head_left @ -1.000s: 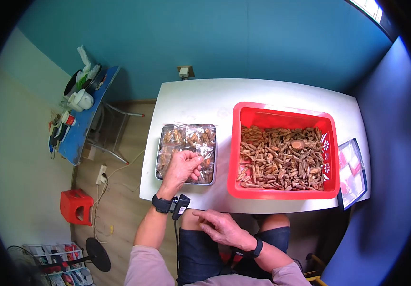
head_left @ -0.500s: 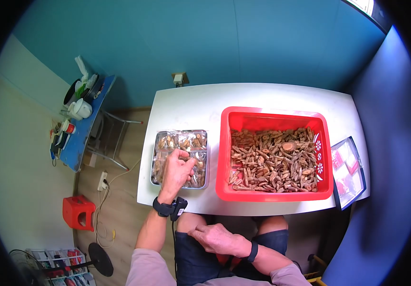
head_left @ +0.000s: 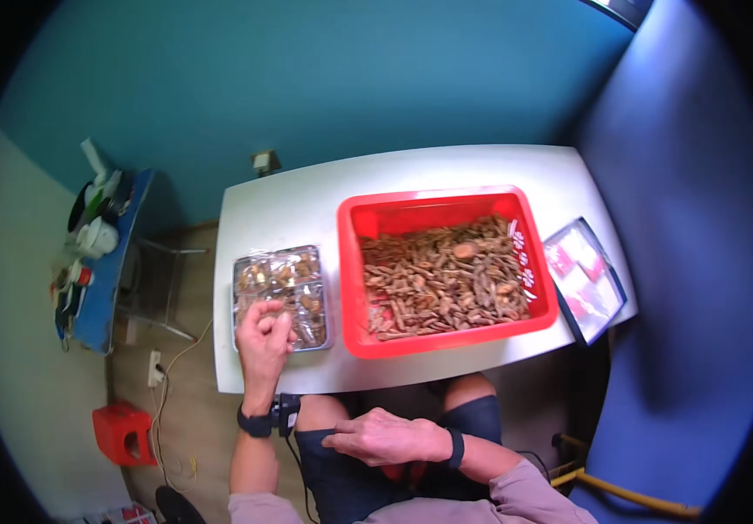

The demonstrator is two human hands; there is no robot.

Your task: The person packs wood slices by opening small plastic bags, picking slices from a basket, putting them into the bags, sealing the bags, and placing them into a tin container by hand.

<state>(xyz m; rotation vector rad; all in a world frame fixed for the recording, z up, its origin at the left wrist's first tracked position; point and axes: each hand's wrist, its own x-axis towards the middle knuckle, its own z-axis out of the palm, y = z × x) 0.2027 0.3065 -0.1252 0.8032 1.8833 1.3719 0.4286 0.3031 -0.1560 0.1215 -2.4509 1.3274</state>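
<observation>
In the head view, left of the red plastic basket (head_left: 351, 288), the left hand (head_left: 263, 342) is bunching its fingers narrowly over clear plastic packets (head_left: 285, 269) in a silver rectangular tray (head_left: 329, 330), the right hand (head_left: 382, 437) is curling nearside of the basket, any hold impossible to tell.

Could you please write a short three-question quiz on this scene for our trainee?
1. Multiple choice: What lies in the red basket?
A) bottles
B) brown pieces
C) folded clothes

2. True or false: The right hand is inside the basket.

3. Fill in the blank: The ____ hand is over the tray of clear packets.

Key:
1. B.
2. False; it is over the lap.
3. Left hand.
</observation>
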